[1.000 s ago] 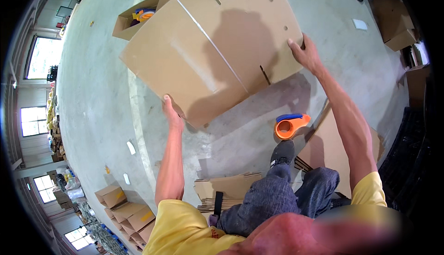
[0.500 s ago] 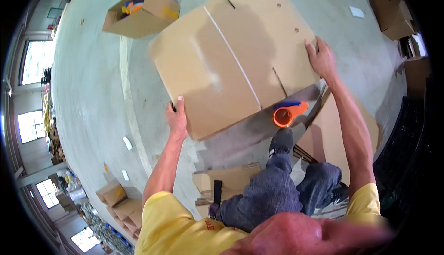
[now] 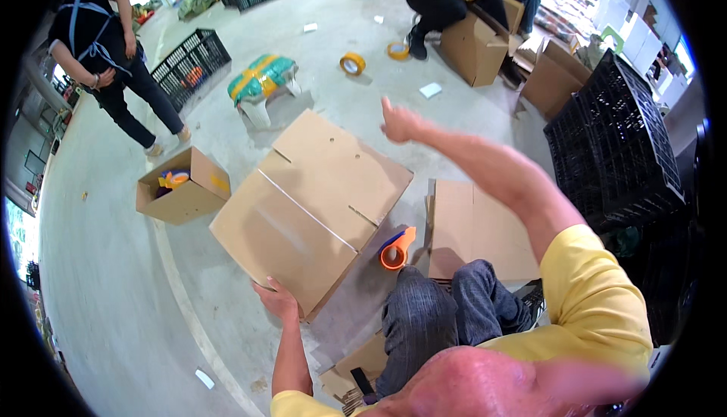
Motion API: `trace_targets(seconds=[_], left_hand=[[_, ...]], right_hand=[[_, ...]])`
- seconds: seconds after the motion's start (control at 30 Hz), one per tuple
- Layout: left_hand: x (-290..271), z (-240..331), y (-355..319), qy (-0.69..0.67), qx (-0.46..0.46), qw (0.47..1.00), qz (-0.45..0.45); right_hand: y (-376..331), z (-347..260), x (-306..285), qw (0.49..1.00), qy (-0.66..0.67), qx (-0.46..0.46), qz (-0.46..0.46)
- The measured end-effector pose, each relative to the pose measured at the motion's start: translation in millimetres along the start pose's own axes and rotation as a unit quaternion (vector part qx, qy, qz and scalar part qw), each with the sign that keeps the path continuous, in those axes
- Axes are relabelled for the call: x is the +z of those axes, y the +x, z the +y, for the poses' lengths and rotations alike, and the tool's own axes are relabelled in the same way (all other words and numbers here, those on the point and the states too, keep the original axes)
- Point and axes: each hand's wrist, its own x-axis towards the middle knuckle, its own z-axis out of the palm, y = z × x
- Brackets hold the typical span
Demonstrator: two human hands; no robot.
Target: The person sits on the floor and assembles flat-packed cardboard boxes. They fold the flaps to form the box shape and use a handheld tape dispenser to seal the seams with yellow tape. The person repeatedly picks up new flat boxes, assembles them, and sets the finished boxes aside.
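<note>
A flattened cardboard box (image 3: 291, 216) with slots, a pale seam across it and two small holes lies tilted in front of me. My left hand (image 3: 278, 300) grips its near left edge, fingers partly hidden beneath. Beyond its far right side, my right hand (image 3: 401, 123) is raised with nothing in it; at least one finger stretches out and the rest are hard to make out. An orange tape dispenser (image 3: 395, 250) with a blue part sits on the floor by my knee, close to the box's right edge.
More flat cardboard (image 3: 481, 228) lies right of my legs. An open carton (image 3: 182, 190) with tools stands left. Ahead are a green sack (image 3: 263, 78), tape rolls (image 3: 352, 63) and a standing person (image 3: 110, 61). Co-workers (image 3: 443, 1) sit far right near black crates (image 3: 613, 137).
My right hand has let go of the flattened box and risen forward, away from its edge. The left hand still holds on. My view has swung up and right, bringing other people into sight.
</note>
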Motion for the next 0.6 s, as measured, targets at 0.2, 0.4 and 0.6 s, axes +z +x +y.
trace_targets(seconds=[0.2,0.4,0.6], left_hand=[[-5,-9,4,0.066,-0.022,0.997,0.023],[9,-31,5,0.088,0.001,0.995,0.047],[-2,-32,11,0.088,-0.035,0.995,0.032]], right_hand=[[-21,-52,-314,0.962,0.101,-0.073,0.244],[-41,-55,-388,0.955,-0.05,-0.096,0.276],[-119,-56,-160,0.986,0.108,-0.118,-0.055]])
